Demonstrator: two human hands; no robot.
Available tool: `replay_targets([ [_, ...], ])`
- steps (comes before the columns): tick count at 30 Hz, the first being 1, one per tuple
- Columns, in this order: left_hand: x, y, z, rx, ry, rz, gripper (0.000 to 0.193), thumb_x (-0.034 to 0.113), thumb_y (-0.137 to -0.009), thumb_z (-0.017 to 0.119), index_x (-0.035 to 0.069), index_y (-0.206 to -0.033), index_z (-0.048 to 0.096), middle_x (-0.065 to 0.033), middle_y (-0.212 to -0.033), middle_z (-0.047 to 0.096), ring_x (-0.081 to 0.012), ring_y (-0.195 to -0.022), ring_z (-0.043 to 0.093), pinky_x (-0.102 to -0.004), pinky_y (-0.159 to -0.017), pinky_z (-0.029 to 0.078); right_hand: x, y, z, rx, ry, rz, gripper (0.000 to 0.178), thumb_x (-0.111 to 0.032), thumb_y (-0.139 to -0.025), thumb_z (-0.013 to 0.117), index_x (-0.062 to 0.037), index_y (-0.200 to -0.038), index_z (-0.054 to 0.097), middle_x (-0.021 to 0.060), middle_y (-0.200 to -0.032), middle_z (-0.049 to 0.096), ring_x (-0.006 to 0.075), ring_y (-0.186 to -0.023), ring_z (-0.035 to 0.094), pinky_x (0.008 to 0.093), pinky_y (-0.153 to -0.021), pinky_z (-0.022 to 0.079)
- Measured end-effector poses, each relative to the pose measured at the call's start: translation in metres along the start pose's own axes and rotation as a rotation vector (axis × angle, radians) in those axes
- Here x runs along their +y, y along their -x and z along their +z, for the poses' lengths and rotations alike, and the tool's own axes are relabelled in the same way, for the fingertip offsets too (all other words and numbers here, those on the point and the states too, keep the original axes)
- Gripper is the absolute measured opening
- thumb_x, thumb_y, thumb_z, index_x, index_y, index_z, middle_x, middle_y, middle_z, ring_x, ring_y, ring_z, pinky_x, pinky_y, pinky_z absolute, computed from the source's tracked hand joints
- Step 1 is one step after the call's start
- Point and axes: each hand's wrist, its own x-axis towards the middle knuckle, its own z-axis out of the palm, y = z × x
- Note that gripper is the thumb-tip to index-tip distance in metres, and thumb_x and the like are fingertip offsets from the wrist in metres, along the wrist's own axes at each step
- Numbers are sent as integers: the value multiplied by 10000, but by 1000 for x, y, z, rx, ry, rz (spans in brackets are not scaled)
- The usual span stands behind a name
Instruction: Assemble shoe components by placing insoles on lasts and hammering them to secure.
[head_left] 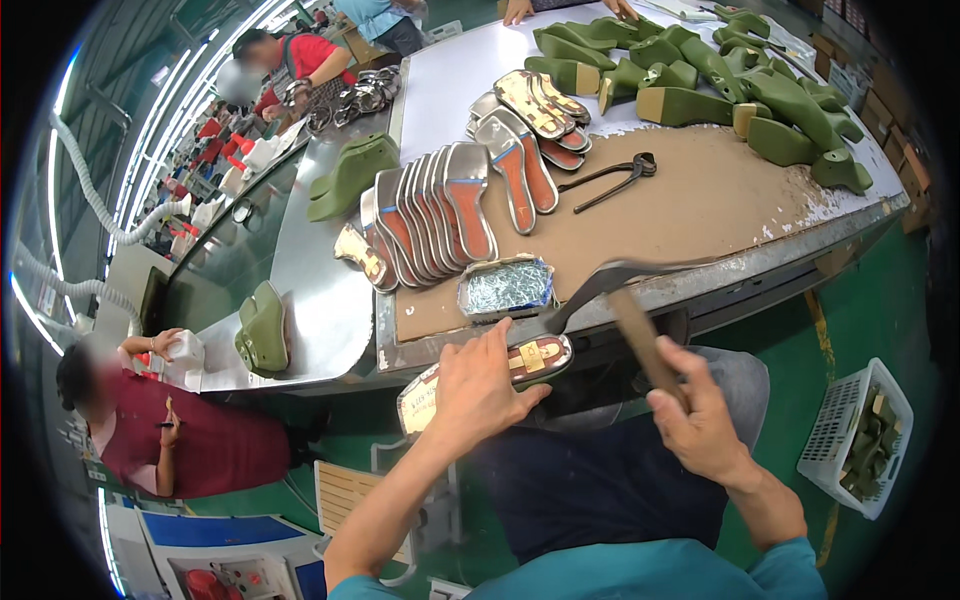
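My right hand point(705, 420) grips the wooden handle of a hammer point(643, 345). Its dark, curved metal head is blurred and sits at the table's front edge. Over my lap lies a shoe-sole-shaped insole piece point(420, 403), yellow and dark brown with a pale rim. My left hand point(485, 385) closes over its middle, thumb stretched to the right, hiding part of it. What may be between the left fingertips is too small to make out. Just beyond them stands a small box point(507, 288) filled with tiny silvery pieces, probably tacks.
Brown-and-silver insole pieces point(440, 215) stand in a row behind the box. Dark pincers point(618, 182) lie on the brown board point(720, 190). Green shoe lasts point(700, 75) heap at the far right. A white basket point(858, 437) stands on the floor, and a person point(190, 430) stands at left.
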Motion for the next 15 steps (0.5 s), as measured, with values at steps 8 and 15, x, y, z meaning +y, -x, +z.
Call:
replay_targets([
  [8,3,-8,-1,-43,23,-34,903,457,-645,791,-24,-1317,426,-136,-976,655,-303,-953,608,-413,-835,397,2,-10,5,-198,264,-226,513,-42,-880,617,-77,-1352,419,201,-1173,615,364,-962,650,372,-782,545],
  [15,-8,1,9,48,-116,136,688,424,-637,788,8,-1118,524,-133,-889,642,-304,-884,621,-417,-773,450,4,-41,-24,237,586,-415,434,2,-851,614,-62,-1275,545,190,-1150,625,344,-1001,633,370,-821,526],
])
